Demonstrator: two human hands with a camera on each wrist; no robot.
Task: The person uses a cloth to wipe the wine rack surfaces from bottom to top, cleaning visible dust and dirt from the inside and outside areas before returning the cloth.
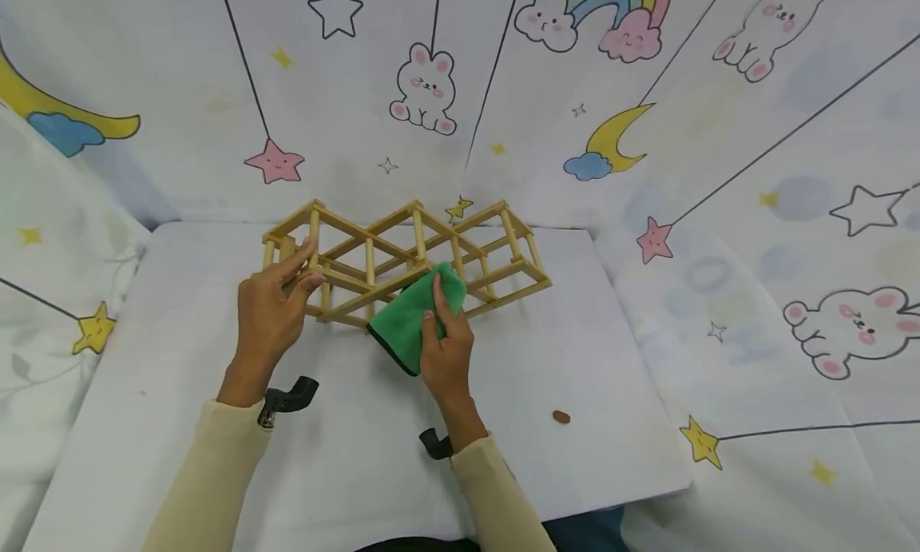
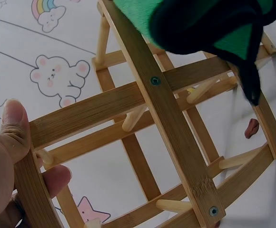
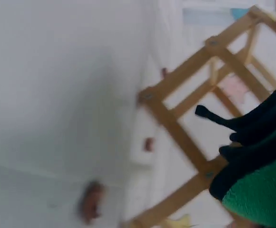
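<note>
A bamboo lattice rack of flat slats and round dowels stands opened out in a zigzag. The left hand grips its left end; in the left wrist view the thumb lies on one side of a slat and a fingertip shows on the other. A green cloth with a dark edge is pinched in the right hand, against the front slats near the middle of the rack. Folds of the cloth fill the lower right of the right wrist view, where the right fingers are hidden.
A small reddish-brown piece lies on the white tabletop, right of the right hand. Behind the rack hangs a white cloth backdrop printed with rabbits, stars and moons. Dark wrist mounts stick out from both wrists.
</note>
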